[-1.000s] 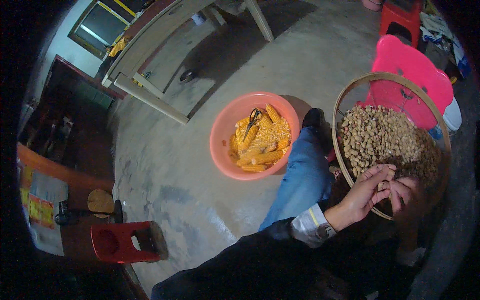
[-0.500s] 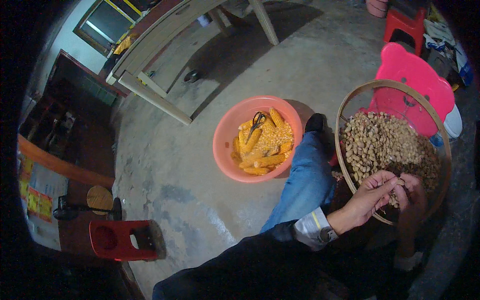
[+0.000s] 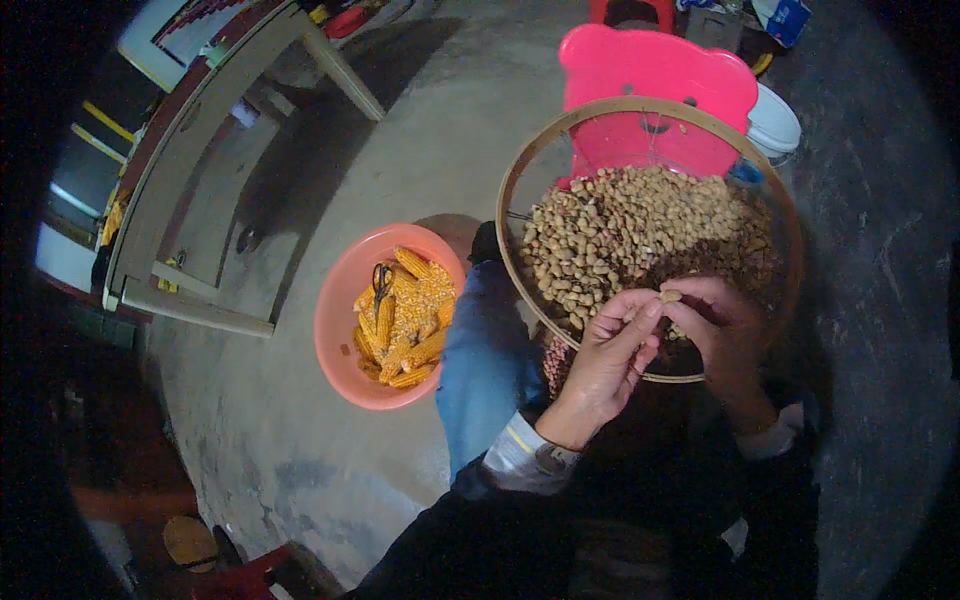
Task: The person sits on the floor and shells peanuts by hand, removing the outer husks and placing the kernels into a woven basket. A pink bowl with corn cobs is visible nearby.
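A round sieve with a wooden rim holds a heap of unshelled peanuts, and darker crumbled bits lie along its right side. Over its near edge, my left hand and my right hand meet at the fingertips. Between them is one peanut, pinched by thumbs and fingers of both hands. The right hand is partly in shadow. Below the rim, beside my left wrist, reddish peanut kernels show; what holds them is hidden.
Left of my jeans-clad leg, an orange basin holds corn cobs, loose kernels and black-handled scissors. A pink chair back stands behind the sieve, with a white bucket beside it. A wooden table is far left, a red stool lower left.
The view has swung right, so the sieve, basin and table sit further left in it. My hands still pinch a peanut over the sieve, and the right hand shows more clearly.
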Motion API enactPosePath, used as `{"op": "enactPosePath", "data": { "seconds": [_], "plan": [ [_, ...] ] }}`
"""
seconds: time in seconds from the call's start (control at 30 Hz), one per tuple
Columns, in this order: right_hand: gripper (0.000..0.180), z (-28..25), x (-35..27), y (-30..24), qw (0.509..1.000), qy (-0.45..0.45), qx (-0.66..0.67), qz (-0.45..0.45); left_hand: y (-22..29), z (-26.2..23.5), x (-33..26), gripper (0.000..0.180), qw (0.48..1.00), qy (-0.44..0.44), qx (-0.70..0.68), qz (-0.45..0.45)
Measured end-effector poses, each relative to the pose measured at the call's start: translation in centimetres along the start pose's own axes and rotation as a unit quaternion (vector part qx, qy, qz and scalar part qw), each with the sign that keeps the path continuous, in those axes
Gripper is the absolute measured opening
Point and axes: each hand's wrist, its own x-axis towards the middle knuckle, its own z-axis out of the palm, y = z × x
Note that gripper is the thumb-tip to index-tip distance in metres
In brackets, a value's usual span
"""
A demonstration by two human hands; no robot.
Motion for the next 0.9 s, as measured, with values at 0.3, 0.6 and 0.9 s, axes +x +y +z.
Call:
{"op": "enactPosePath", "data": {
  "seconds": [0.3, 0.6, 0.9],
  "plan": [
    [0.019, 0.4, -0.2, -0.5, 0.991, -0.016, 0.111, 0.072, 0.2, 0.3, -0.4, 0.011, 1.000, 0.004, 0.021, 0.011],
    [0.015, 0.0, 0.3, -0.6, 0.994, 0.023, 0.104, 0.030, 0.4, 0.2, -0.5, 0.023, 1.000, -0.016, 0.003, 0.014],
    [0.016, -0.3, 0.4, 0.1, 0.987, 0.059, 0.146, 0.035, 0.3, -0.1, 0.1, 0.027, 0.996, 0.010, 0.032, 0.078]
  ]
}}
